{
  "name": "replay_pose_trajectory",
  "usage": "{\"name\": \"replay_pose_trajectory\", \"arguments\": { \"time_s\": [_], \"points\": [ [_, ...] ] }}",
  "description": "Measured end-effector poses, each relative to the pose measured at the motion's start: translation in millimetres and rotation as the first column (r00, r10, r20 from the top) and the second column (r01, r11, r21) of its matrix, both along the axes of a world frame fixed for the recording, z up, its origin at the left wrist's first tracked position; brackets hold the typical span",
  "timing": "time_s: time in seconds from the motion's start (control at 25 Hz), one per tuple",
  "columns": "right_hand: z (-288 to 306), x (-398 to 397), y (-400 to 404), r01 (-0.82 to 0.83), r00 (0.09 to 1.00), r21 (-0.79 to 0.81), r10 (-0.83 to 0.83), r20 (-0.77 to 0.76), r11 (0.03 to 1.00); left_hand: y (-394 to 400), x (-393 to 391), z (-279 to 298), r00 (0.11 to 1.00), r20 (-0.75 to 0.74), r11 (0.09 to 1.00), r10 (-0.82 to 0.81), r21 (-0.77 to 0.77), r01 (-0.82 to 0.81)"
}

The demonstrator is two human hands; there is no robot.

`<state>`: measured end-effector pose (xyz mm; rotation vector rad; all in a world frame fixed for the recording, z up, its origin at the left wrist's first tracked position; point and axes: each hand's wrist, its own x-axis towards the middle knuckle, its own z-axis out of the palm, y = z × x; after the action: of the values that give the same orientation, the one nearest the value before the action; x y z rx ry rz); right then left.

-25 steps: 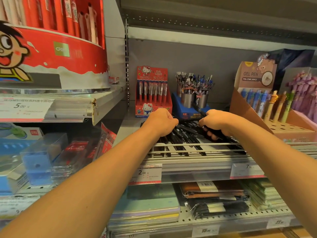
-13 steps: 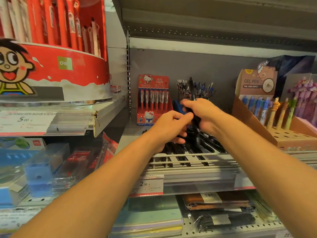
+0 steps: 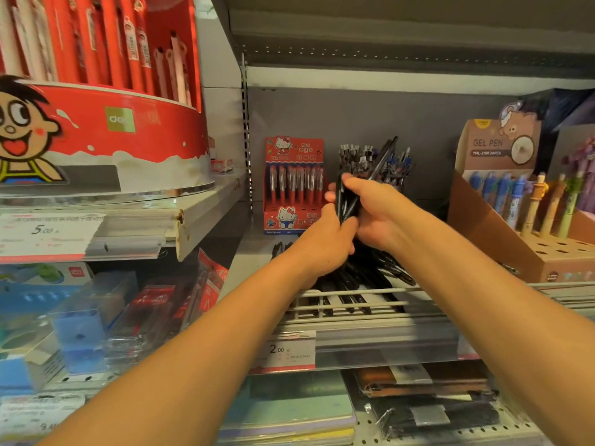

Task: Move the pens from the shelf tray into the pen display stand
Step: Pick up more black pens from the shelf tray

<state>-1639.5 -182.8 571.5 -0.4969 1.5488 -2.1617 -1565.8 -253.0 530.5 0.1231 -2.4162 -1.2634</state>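
Black pens (image 3: 346, 201), bundle: right hand (image 3: 375, 214) gripping mid-barrel, left hand (image 3: 325, 244) pinching lower ends, hovering above shelf tray (image 3: 338, 305); seemingly light, stiff, slippery, prone to fanning.

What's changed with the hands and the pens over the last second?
Both hands rose from the loose pens in the shelf tray. The right hand now grips a bunch of black pens held up in front of the pen display stand, and the left hand has come across to pinch the bunch's lower end. The other pens in the tray, the red Hello Kitty box and the gel pen box stayed put.
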Motion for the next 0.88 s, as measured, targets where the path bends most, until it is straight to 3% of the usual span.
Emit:
{"name": "replay_pose_trajectory", "arguments": {
  "time_s": [0.16, 0.24, 0.28, 0.36, 0.48, 0.6, 0.76, 0.84, 0.88],
  "points": [
    [23.6, -9.7, 21.2, -0.018, 0.996, 0.095, 0.026, -0.081, 0.995, 2.5, -1.7, 2.3, 0.994, -0.090, 0.965, -0.068, 0.247, 0.088],
    [30.8, -18.9, 32.4, 0.037, 0.995, 0.102, -0.028, -0.092, 0.994, 1.4, -1.6, 6.1, 0.990, -0.138, 0.933, -0.006, 0.355, 0.055],
    [30.7, -21.6, 36.0, 0.020, 0.996, 0.126, -0.008, -0.092, 0.992, -0.2, -1.1, 7.8, 0.985, -0.169, 0.929, 0.038, 0.369, 0.027],
    [23.5, -15.4, 37.6, -0.107, 0.974, 0.324, 0.164, -0.155, 0.940, -2.7, 0.1, 9.5, 0.955, -0.271, 0.955, 0.117, 0.294, -0.034],
    [11.3, -4.1, 27.5, -0.126, 0.838, 0.582, 0.400, -0.370, 0.803, -2.7, 5.7, 10.9, 0.933, -0.338, 0.956, 0.124, 0.292, -0.022],
    [5.5, -1.2, 20.6, -0.101, 0.727, 0.586, 0.461, -0.508, 0.804, -4.6, 10.7, 12.6, 0.967, -0.227, 0.901, 0.120, 0.433, -0.010],
    [18.3, -9.3, 27.6, -0.376, 0.594, 0.606, 0.684, -0.424, 0.701, -6.8, 7.6, 14.9, 0.931, -0.214, 0.870, 0.294, 0.463, -0.169],
    [28.3, -26.3, 34.1, -0.430, 0.644, 0.598, 0.694, -0.323, 0.677, -10.9, 4.8, 17.9, 0.879, -0.232, 0.810, 0.418, 0.533, -0.244],
    [27.9, -35.8, 34.9, -0.326, 0.699, 0.631, 0.629, -0.341, 0.704, -13.8, 4.2, 17.7, 0.861, -0.233, 0.784, 0.451, 0.564, -0.259]
  ]
}}
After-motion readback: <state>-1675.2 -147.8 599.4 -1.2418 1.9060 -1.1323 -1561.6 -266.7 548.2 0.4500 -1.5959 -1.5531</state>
